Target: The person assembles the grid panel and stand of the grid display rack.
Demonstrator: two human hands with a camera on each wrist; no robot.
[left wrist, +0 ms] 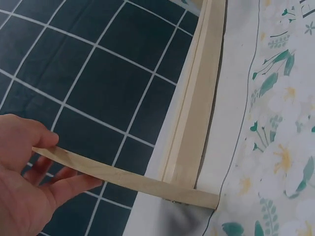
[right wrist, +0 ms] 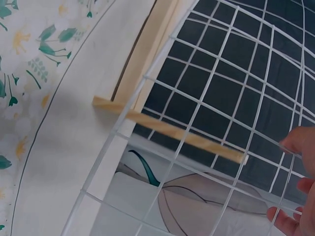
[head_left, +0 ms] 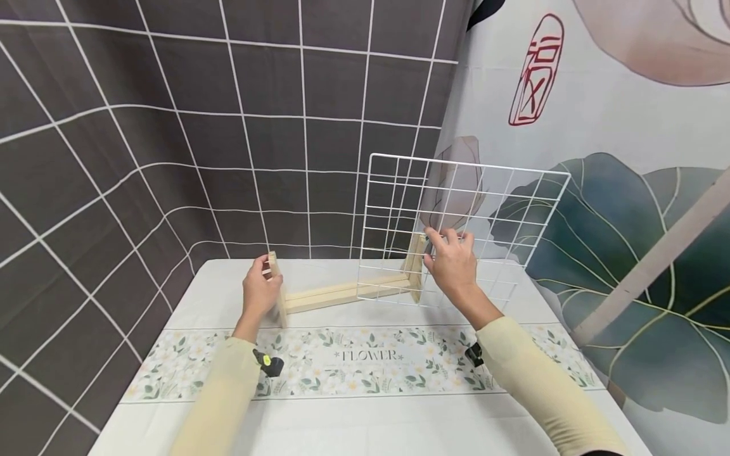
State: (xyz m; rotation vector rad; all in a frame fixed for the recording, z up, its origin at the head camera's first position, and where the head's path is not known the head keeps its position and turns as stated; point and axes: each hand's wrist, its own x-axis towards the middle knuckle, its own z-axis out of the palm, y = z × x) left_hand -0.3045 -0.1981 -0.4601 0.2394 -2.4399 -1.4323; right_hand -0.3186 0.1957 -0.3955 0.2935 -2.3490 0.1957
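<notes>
I see a pale wooden frame (head_left: 333, 297), one long bar between two end pieces, standing on the tabletop (head_left: 371, 421). The grid (head_left: 464, 216) is thin white wire, raised and tilted across the frame's right end; whether they touch I can't tell. Its wires blur into the white lines of the dark cloth (head_left: 245, 142), and my right wrist view crops it. My left hand (head_left: 261, 290) pinches the left end piece's top between thumb and fingers; my right hand (head_left: 456, 266) grips the grid, fingers curled about its wires.
</notes>
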